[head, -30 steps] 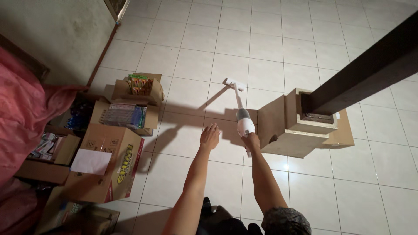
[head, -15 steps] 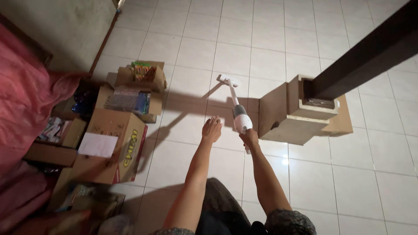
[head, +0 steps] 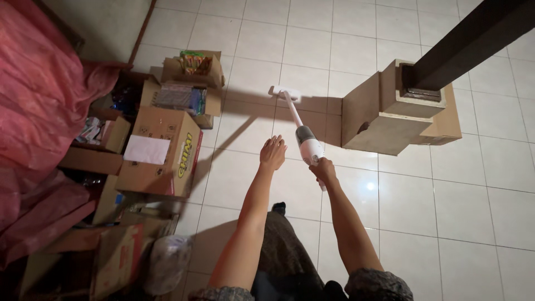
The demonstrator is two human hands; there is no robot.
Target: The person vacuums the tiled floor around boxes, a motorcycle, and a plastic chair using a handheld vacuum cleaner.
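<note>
1. On the pale tiled floor (head: pixel 457 212), a person works with a white stick vacuum cleaner (head: pixel 304 139); its flat head (head: pixel 285 93) rests on a tile, near the edge of a long shadow.
2. Their right hand (head: pixel 323 170) is wrapped closed around the handle at the near end of the vacuum, just behind the grey and white body. The wand slopes away from this hand toward the head.
3. Their left hand (head: pixel 273 153) holds nothing. It is stretched forward beside the vacuum body, fingers loosely together and the palm down, near it but, as far as I can see, not touching.
4. To the right of the wand stands a beige concrete block (head: pixel 384 120) that carries a dark wooden post (head: pixel 473 39). It is close to the vacuum body, but apart from it.
5. To the left there are open cardboard boxes (head: pixel 167 150) filled with packaged goods, and a pink cloth (head: pixel 50 95) hangs beyond them.
6. My judgement: the step in hand is a cleaning stroke across the open tiles between the boxes and the block, with the head at the far end of the reach.
7. I think the next move calls for guiding the head along the floor flat, while keeping the wand away from the corner of the block and from the boxes.
</note>
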